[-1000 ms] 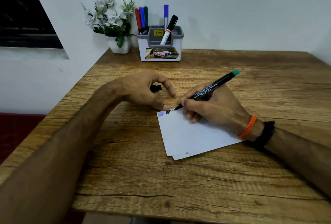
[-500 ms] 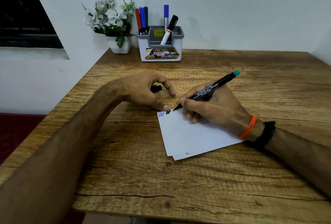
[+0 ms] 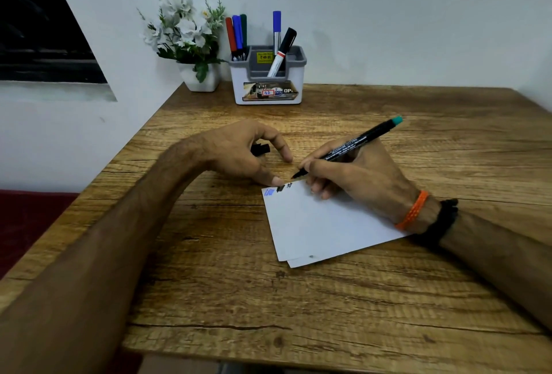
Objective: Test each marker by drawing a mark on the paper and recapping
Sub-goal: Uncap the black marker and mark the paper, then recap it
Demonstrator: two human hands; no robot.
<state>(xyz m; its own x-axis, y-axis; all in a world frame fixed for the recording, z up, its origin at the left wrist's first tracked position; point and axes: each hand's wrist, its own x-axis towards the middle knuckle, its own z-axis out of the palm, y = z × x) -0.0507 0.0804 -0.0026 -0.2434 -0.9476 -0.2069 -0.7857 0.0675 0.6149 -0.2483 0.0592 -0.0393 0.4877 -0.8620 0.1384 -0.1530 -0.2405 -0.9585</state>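
1. Right now my right hand [image 3: 355, 173] grips the black marker [image 3: 348, 149] in a writing hold, fingers curled round the barrel, with the teal end up and away from me.
2. Its tip sits just above the far edge of the paper [image 3: 322, 224], close to the marks; I cannot tell whether it touches the sheet.
3. My left hand [image 3: 239, 155] has its curled fingers holding the black cap [image 3: 260, 149], while its thumb presses down on the paper's far left corner.
4. Near that corner I see a blue scribble [image 3: 269, 192] and, just beside it, black strokes [image 3: 283, 187].
5. Paper position: it lies on the wooden table [image 3: 298, 308], turned at an angle, with a second sheet's edge [image 3: 310, 261] peeking out beneath its near side.
6. My right wrist rests on the paper's right part and carries an orange band [image 3: 413, 209] and a black band [image 3: 445, 218].
7. Against the wall at the table's far side stands a white and grey holder [image 3: 268, 86]. It holds red, blue and green markers [image 3: 237, 35] in its left compartment, and a blue-capped marker [image 3: 277, 30] plus a leaning black-capped marker [image 3: 282, 50] further right.
8. Just beside the holder, to its left, is a white pot of pale flowers [image 3: 191, 44].
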